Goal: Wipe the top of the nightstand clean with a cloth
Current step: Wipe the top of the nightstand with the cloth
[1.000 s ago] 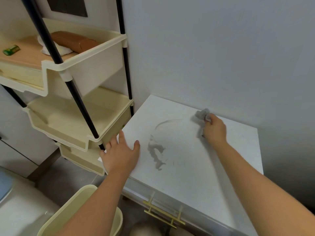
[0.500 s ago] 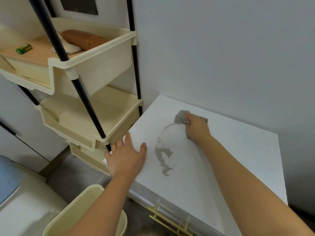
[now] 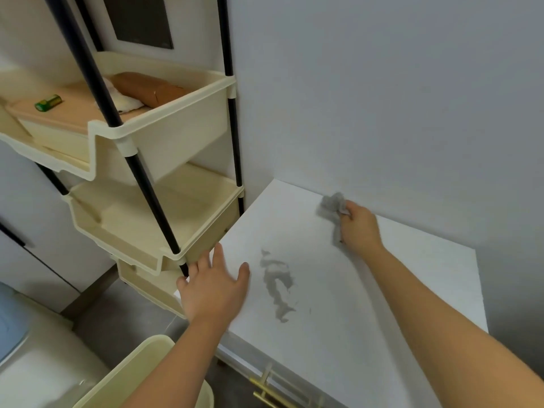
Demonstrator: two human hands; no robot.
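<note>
A cream bin is seen nearest, below the nightstand. The left hand is laid flat on the white top's near-left edge, fingers spread and holding nothing. A grey smear is left at mid-top, apart from both hands. Farther back, near the wall, a crumpled grey cloth is gripped in the closed right hand. The smear is best cleared with firm, overlapping strokes drawn back across it.
</note>
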